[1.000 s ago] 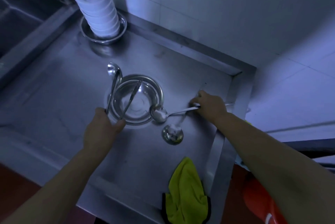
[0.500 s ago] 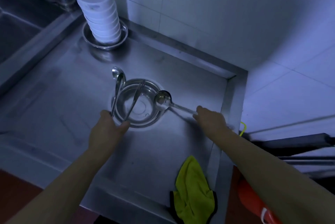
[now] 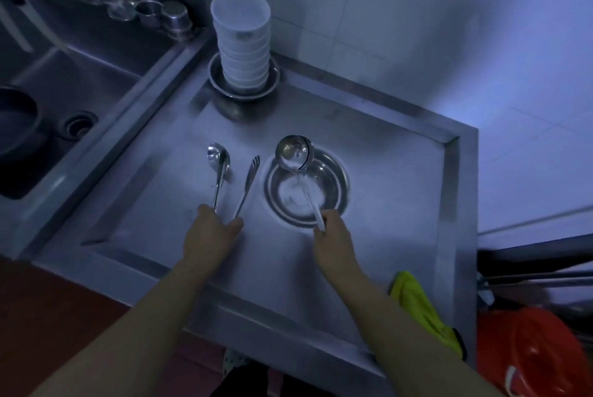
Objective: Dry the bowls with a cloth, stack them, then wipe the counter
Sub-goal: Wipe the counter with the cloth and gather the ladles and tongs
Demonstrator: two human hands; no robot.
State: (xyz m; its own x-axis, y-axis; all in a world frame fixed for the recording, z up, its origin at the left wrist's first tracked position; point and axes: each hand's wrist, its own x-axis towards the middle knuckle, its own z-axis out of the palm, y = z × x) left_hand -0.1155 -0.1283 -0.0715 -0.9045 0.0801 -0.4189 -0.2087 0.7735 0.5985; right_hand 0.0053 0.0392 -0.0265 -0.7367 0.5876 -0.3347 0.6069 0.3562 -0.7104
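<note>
1. Left hand (image 3: 210, 229): fingers curled around the near ends of two utensils, a spoon (image 3: 218, 160) and a flat slotted utensil (image 3: 248, 180). Long axes run near to far, heads pointing to the far side, fanned slightly apart, over the tabletop (image 3: 401, 188) just left of the steel bowl (image 3: 333, 194).
2. Right hand (image 3: 332, 236): fingers pinched around the near end of a ladle (image 3: 293, 152) handle. Long axis runs from the near right to the far left; cup at the far rim of the steel bowl, hollow facing up. A second cup edge visible just behind the first; cannot tell whether a second ladle is held.
3. Steel bowl: upright, centre of the tabletop, between the two hands.
4. Stack of white bowls (image 3: 242, 43): upright in a steel dish (image 3: 272, 82) at the far edge, near the wall.
5. Yellow-green cloth (image 3: 420, 306): draped over the near right edge of the tabletop, apart from both hands.
6. Sink (image 3: 80, 82): to the left; steel cups (image 3: 176, 19) on its far ledge.
</note>
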